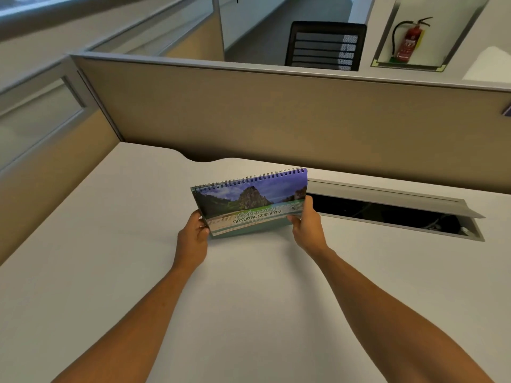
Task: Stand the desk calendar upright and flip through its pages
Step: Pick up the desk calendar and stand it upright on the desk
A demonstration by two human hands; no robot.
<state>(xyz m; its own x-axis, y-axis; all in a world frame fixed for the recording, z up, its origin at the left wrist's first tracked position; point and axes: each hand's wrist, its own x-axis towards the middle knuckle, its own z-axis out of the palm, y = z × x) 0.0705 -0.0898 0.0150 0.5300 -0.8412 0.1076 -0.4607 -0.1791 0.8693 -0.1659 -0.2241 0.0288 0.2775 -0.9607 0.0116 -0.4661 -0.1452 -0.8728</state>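
A spiral-bound desk calendar (250,201) stands tilted up on the white desk (110,244), its wire binding along the top. Its cover shows a green cliff, sea and sky with the words "Amazing Natural Scenery". My left hand (193,239) grips the lower left corner of the calendar. Along the lower right edge, my right hand (305,221) pinches it with the thumb in front. The calendar's bottom edge rests on or just above the desk; the back of its stand is hidden.
A beige cubicle partition (276,117) runs behind the desk. To the right of the calendar an open cable tray (387,211) with a raised grey flap cuts into the desk. A black office chair (325,45) and a red fire extinguisher (409,40) lie beyond the partition.
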